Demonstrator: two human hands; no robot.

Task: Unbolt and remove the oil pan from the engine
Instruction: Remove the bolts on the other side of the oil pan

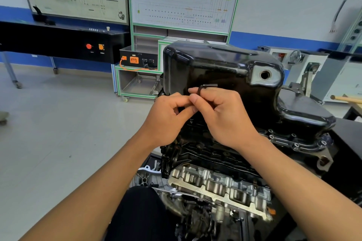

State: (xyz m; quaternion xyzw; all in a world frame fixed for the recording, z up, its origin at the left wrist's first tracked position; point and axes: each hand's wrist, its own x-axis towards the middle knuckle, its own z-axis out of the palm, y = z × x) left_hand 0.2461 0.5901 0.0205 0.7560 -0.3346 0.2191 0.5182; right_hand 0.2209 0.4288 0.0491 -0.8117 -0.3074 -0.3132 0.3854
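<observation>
The right hand [221, 115] pinches the bend of a hex key [208, 85], and the left hand [168, 115] seems to pinch its shaft just below. The short arm points right and the long shaft drops between the fingers. The oil pan [215, 64] stands just behind the fingertips, its bolted rim lower down, likely nearer the right hand

Glossy black oil pan [215, 64] atop inverted engine [219, 182]

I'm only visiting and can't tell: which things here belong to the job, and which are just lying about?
In the job: oil pan, engine, hex key, left hand, right hand.
Lying about: display board, black console, orange-cabled box, wooden handle.
</observation>
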